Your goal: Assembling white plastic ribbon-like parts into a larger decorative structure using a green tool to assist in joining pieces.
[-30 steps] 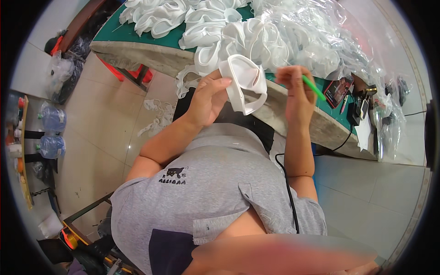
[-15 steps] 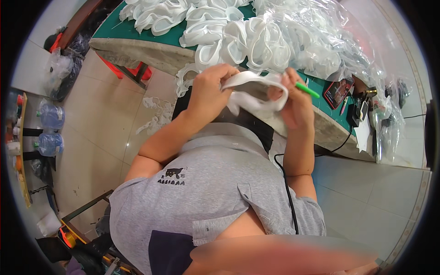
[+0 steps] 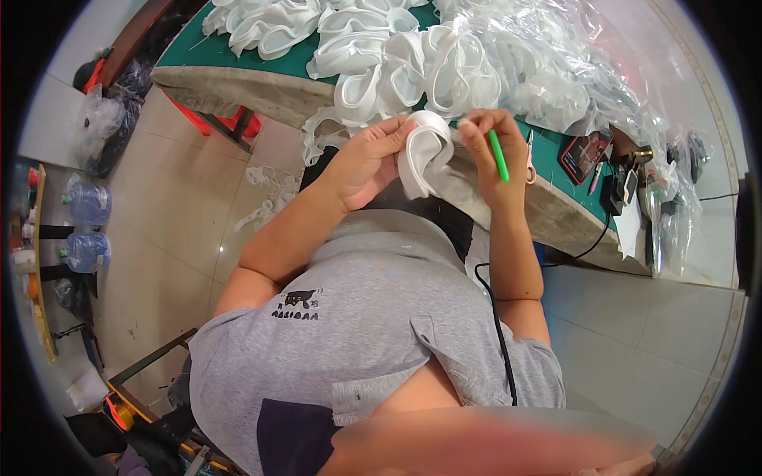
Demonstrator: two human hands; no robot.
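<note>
My left hand (image 3: 373,159) pinches a white curved, soft fabric piece (image 3: 427,157), folded into a loop that hangs below the fingers. Just to its right, my right hand (image 3: 496,151) is raised and apart from the piece, its fingers curled. A bright green stick-shaped tool (image 3: 498,156) lies across that hand, between thumb and palm; its working end is hidden. Beyond both hands, many similar white curved pieces (image 3: 401,71) are heaped on the green-topped table (image 3: 262,71).
Clear plastic wrap (image 3: 571,47) covers the pile at right. Pink-handled scissors (image 3: 530,168), a phone (image 3: 586,155) and a black cable (image 3: 591,252) are along the right table edge. White scraps (image 3: 274,194) lie on the floor at left. Wrapped water bottles (image 3: 87,202) stand farther left.
The white piece, stretched between both hands before, is now folded and hangs from my left hand alone. My right hand has let go of it, and the green tool has turned more upright.
</note>
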